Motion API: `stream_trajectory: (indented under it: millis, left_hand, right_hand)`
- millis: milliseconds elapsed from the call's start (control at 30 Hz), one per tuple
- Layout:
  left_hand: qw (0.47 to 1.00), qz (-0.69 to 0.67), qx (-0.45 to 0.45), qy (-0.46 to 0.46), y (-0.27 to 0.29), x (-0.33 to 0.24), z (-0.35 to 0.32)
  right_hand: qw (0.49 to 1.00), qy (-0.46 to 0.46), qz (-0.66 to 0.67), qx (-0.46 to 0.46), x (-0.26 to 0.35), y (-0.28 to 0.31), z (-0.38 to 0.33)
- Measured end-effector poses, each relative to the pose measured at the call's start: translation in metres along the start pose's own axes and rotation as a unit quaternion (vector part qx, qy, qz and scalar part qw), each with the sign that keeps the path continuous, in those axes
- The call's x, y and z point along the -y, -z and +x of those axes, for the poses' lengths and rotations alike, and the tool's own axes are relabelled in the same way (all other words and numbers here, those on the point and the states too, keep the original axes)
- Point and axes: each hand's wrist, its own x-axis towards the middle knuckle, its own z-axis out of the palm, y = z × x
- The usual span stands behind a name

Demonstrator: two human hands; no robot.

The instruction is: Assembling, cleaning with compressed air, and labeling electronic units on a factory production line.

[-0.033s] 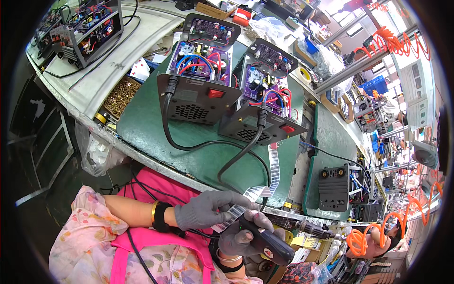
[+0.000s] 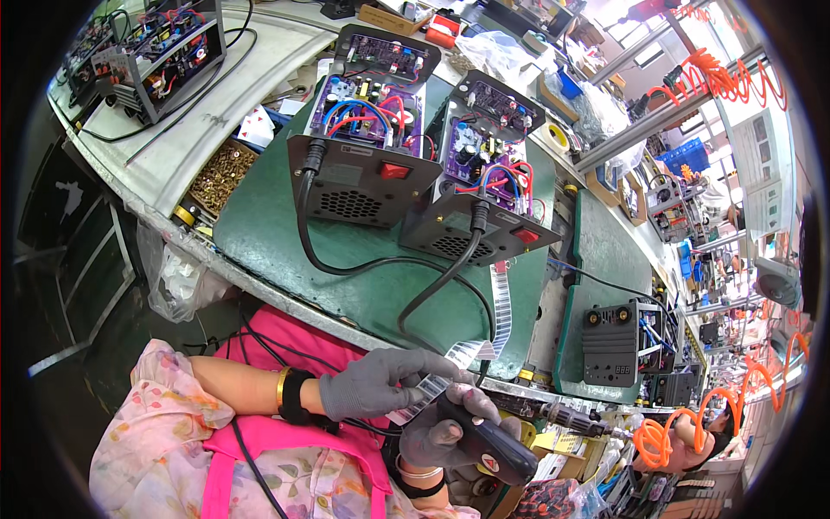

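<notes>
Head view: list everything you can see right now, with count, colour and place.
open power units: two, dark grey cases with purple boards and red switches, side by side on the green mat
green mat: one, on the bench in front of the person
power cords: two, black, running from the units toward the bench edge
label strip: one, white with dark bars, hanging over the mat edge down to the hands
tray of screws: one, brass-coloured, left of the mat
closed unit: one, dark grey, on the right-hand mat
coiled hose: orange, lower right
left hand: grey glove, pinching the label strip
right hand: grey glove, gripping a black handheld tool
</notes>
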Motion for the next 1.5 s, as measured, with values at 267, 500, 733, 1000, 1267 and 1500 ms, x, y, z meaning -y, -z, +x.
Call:
stream_trajectory:
  millis: [267, 500, 733, 1000, 1267, 1500]
  left_hand:
    - [1.0, -0.015, -0.013, 0.023, -0.005, 0.005, -0.002]
    - [1.0, 0.009, -0.009, -0.017, -0.01, 0.001, 0.0]
    - [0.995, 0.097, -0.029, -0.002, 0.0, -0.006, -0.001]
    - [0.991, 0.091, -0.082, -0.045, 0.001, 0.0, 0.011]
    - [0.969, 0.168, -0.088, -0.157, -0.008, 0.004, 0.025]
    - [0.996, 0.023, -0.085, -0.014, -0.01, -0.004, 0.059]
  right_hand:
    - [0.999, 0.027, -0.035, -0.006, 0.002, -0.004, 0.009]
    - [0.998, 0.029, -0.053, 0.0, 0.0, -0.001, 0.011]
    - [0.985, -0.084, -0.121, -0.091, 0.007, 0.001, 0.04]
    - [0.941, -0.307, -0.096, 0.105, 0.0, 0.051, 0.025]
    - [0.946, -0.253, -0.177, 0.094, -0.011, 0.052, 0.024]
    - [0.917, -0.005, -0.378, 0.129, -0.002, 0.038, 0.032]
